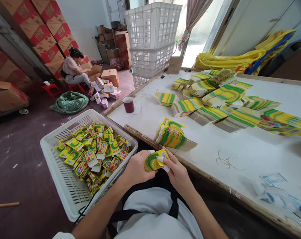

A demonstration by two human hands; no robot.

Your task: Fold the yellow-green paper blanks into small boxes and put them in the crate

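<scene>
Grip: both hands close on one small yellow-and-green carton (pixel 155 160), held low between the lap and the table edge.
Far left: red-printed cardboard boxes (pixel 44 31) are stacked against the wall, and a flat trolley (pixel 8 106) carries another box.
Co-worker: a seated person (pixel 74 71) is near a red stool (pixel 50 89) well back on the floor, with pink and white packets (pixel 104 94) scattered just beside them and a green sack (pixel 70 102) in front.
White basket (pixel 54 159): sits on the floor to the left of the lap, filled with folded yellow cartons (pixel 95 152) lying at all angles.
Left hand (pixel 136 169): fingers curl round the carton's left side, gripping it.
Right hand (pixel 177 172): thumb and fingers pinch the carton's right end; pale caps cover the fingertips (pixel 160 159), probably tape or finger cots, though the view is too small to be sure.
Table (pixel 240 156): white top with a worn wooden rim, on the right.
Nearest stack (pixel 172 134): flat carton blanks fanned just beyond the hands, near the table edge.
Red cup (pixel 128 104): upright at the table's left corner.
Far stacks (pixel 220 99): many more bundles of flat blanks spread across the middle of the table.
Crates (pixel 152 39): white plastic ones stacked behind the table's far end.
Far right: yellow bags (pixel 230 59) lie heaped along the back, and blurred white items (pixel 277 192) lie near the front edge.
</scene>
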